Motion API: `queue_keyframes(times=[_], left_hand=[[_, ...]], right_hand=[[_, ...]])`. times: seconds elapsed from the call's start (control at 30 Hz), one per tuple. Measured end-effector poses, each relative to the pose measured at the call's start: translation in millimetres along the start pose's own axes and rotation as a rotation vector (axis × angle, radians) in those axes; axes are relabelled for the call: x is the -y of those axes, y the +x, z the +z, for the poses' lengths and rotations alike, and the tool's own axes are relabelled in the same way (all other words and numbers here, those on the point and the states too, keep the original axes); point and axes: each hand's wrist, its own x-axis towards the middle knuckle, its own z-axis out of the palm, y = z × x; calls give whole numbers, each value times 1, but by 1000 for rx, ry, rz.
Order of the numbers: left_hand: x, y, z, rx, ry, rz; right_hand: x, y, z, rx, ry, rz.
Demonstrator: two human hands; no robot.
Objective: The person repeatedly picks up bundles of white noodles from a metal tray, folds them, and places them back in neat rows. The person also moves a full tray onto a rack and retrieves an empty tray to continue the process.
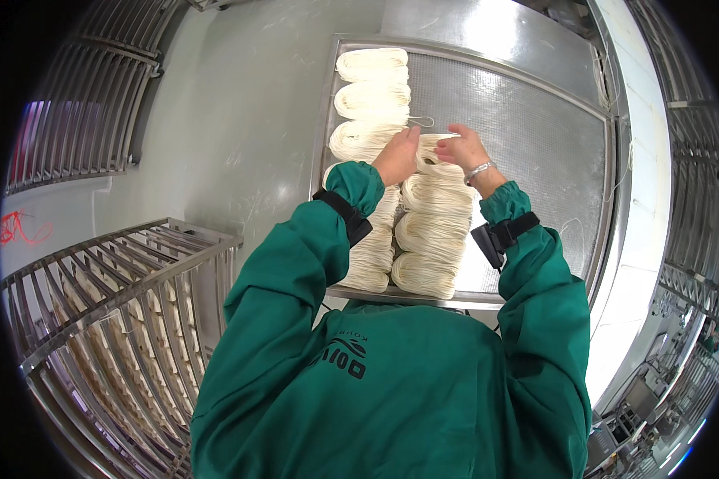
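Pale noodle-like strands, looped into bundles, lie in two columns on a metal mesh tray (515, 132). My left hand (400, 154) is at the left side of the top bundle (429, 143) in the right column, its fingertips partly hidden. At that bundle's right side is my right hand (464, 151), thumb and fingers spread, the fingertips over the strands. Whether either hand presses on it cannot be told. Below them lies a bundle (436, 193) of the same column. The left column runs from a far bundle (372, 64) down past my left sleeve, which covers part of it.
A slatted metal rack (126, 287) holding rows of pale bundles stands at the lower left. Another slatted rack (90, 108) is at the upper left. A loose strand loop (422, 121) lies beside the left column. Along the right runs a white ledge (641, 179).
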Motion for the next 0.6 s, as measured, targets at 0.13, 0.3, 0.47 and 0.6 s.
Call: queue_keyframes(times=[0.13,0.3,0.47,0.6], left_hand=[[-2,-17,-11,-4,387,273],[9,-25,-24,152,702,398],[-3,-38,-27,-10,560,395],[-17,-70,-16,128,447,542]], right_hand=[[-30,9,-19,-271,-762,-489],[-54,7,-30,-248,-1197,-492],[-57,-2,-31,-461,-1022,-682],[-72,-45,-33,-437,-858,-816]])
